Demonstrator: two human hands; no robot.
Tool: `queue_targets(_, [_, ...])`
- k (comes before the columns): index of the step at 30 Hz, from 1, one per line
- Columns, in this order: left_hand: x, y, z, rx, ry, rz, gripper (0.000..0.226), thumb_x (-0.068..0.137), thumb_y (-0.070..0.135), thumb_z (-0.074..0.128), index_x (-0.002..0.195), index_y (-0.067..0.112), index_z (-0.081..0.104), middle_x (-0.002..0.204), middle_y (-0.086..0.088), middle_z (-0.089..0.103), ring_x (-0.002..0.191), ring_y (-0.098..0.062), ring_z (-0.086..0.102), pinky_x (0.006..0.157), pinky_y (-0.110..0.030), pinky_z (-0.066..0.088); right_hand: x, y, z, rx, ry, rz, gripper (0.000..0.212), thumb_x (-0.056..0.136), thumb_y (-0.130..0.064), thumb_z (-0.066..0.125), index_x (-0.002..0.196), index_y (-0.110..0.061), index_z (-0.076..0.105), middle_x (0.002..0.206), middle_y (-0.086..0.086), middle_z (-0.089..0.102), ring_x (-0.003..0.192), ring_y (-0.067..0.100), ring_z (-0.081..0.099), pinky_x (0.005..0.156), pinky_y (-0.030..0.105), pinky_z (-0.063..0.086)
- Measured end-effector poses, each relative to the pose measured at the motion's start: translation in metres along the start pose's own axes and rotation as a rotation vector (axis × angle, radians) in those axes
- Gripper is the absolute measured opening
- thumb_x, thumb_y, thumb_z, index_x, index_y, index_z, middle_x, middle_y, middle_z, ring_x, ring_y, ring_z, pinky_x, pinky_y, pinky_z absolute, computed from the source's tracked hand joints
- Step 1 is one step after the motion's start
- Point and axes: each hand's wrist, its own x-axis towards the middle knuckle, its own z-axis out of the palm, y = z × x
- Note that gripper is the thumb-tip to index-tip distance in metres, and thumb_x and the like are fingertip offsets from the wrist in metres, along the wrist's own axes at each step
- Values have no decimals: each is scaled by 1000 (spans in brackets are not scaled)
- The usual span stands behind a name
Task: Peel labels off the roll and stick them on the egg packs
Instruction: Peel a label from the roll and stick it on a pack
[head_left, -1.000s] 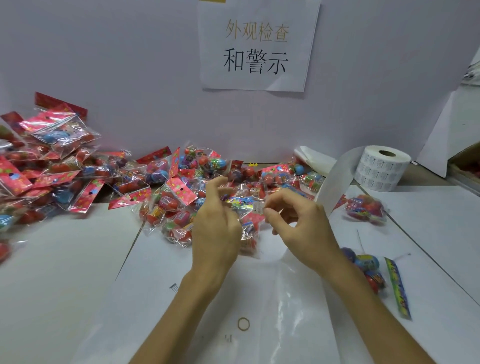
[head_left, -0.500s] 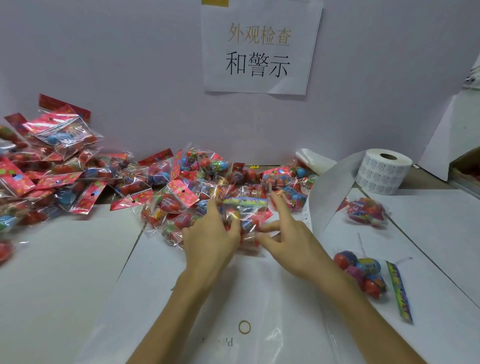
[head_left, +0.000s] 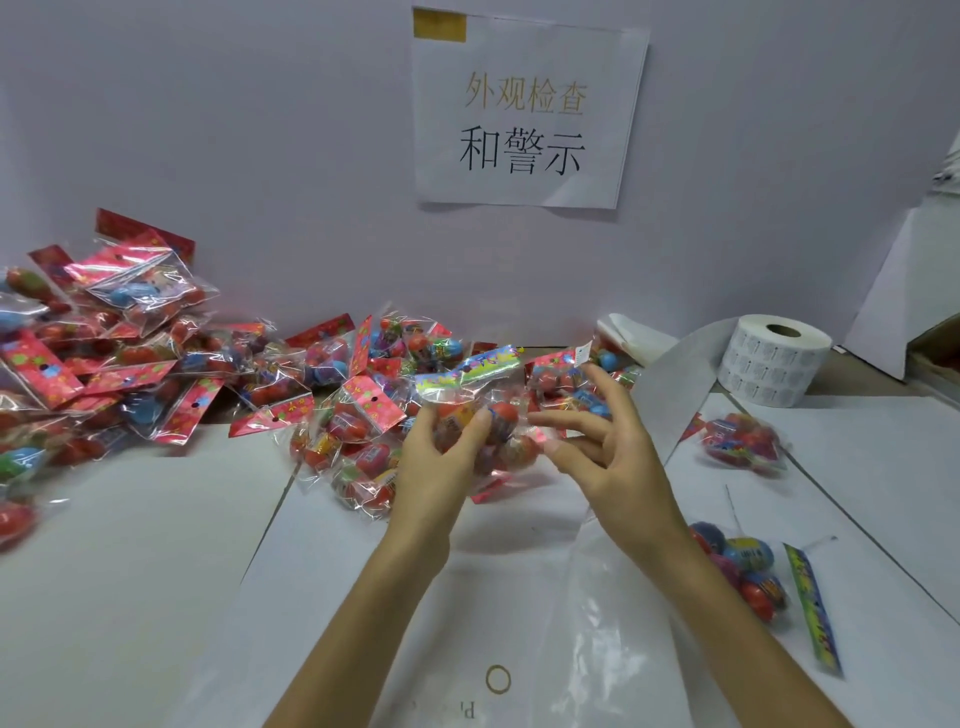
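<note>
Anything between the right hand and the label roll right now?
Only the roll's own loose backing strip, which arches across between the right hand and the label roll. A loose egg pack lies on the table beside that line, not in it. The left hand holds a second egg pack on the other side.

Bare forearms (head_left: 358, 629) end in slim, short-nailed fingers (head_left: 563, 419).

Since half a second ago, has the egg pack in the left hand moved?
Yes. The egg pack, gripped by the left hand, has risen off the table: its header now sits level with the label roll, not below it.
</note>
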Motion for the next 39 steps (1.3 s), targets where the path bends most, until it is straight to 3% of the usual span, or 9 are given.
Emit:
queue_targets(2, [0, 2, 0, -77, 23, -89, 16, 96, 32, 69, 107, 21, 66, 102, -4, 74, 88, -22, 76, 68, -38, 64, 1, -3, -1, 49, 25, -42, 73, 88, -12, 71, 151, -28, 37, 112, -6, 75, 108, 14, 69, 96, 32, 53])
queue_targets(3, [0, 2, 0, -111, 30, -121, 21, 96, 31, 70, 111, 18, 65, 106, -7, 73, 93, -25, 76, 74, -43, 64, 1, -5, -2, 71, 32, -50, 70, 84, -16, 69, 147, -28, 42, 108, -3, 76, 106, 13, 70, 91, 28, 53])
queue_targets(6, [0, 5, 0, -234, 26, -180, 30, 93, 20, 73, 117, 7, 62, 116, -15, 73, 104, -31, 73, 96, -52, 58, 3, -11, -8, 348, -55, 41, 49, 82, -18, 62, 131, -25, 62, 77, 6, 68, 70, 16, 60, 68, 26, 47])
queue_targets(9, [2, 6, -2, -321, 25, -207, 29, 93, 6, 69, 119, -2, 60, 116, -23, 72, 108, -36, 72, 103, -54, 53, 4, -14, -11, 555, -219, 182, 37, 83, -20, 54, 113, -20, 76, 61, 5, 48, 56, 15, 44, 59, 32, 34])
queue_targets(13, [4, 5, -3, -330, 29, -212, 23, 94, 3, 68, 113, -2, 57, 113, -25, 73, 107, -39, 72, 103, -54, 53, 2, -13, -7, 431, -266, 223, 42, 81, -17, 55, 118, -8, 73, 58, 3, 42, 54, 15, 37, 52, 26, 37])
queue_targets(25, [8, 4, -3, -303, 31, -193, 38, 92, 10, 73, 126, 8, 56, 112, -18, 75, 101, -35, 74, 98, -51, 57, -1, -15, -3, 312, -271, 228, 35, 80, -20, 60, 110, -20, 78, 61, 5, 48, 55, 14, 43, 52, 23, 43])
queue_targets(31, [9, 4, -4, -298, 33, -191, 42, 91, 11, 73, 129, 8, 56, 113, -16, 75, 100, -33, 75, 97, -50, 58, -1, -13, -4, 186, -241, 213, 30, 99, -4, 55, 115, -19, 75, 62, 5, 55, 56, 13, 48, 55, 22, 47])
queue_targets(36, [8, 2, -5, -275, 70, -162, 46, 89, 13, 77, 131, 9, 57, 122, -14, 70, 106, -31, 72, 87, -43, 61, 1, -5, -4, -133, -130, 112, 28, 99, -8, 60, 114, -28, 73, 57, -2, 58, 53, 5, 51, 61, 22, 50])
queue_targets(39, [10, 0, -4, -305, 76, -182, 52, 89, 11, 76, 136, 10, 54, 125, -14, 68, 106, -31, 72, 80, -41, 63, 3, 4, -6, -387, -18, 59, 30, 97, -13, 63, 120, -31, 69, 62, 5, 61, 55, 4, 53, 59, 14, 47])
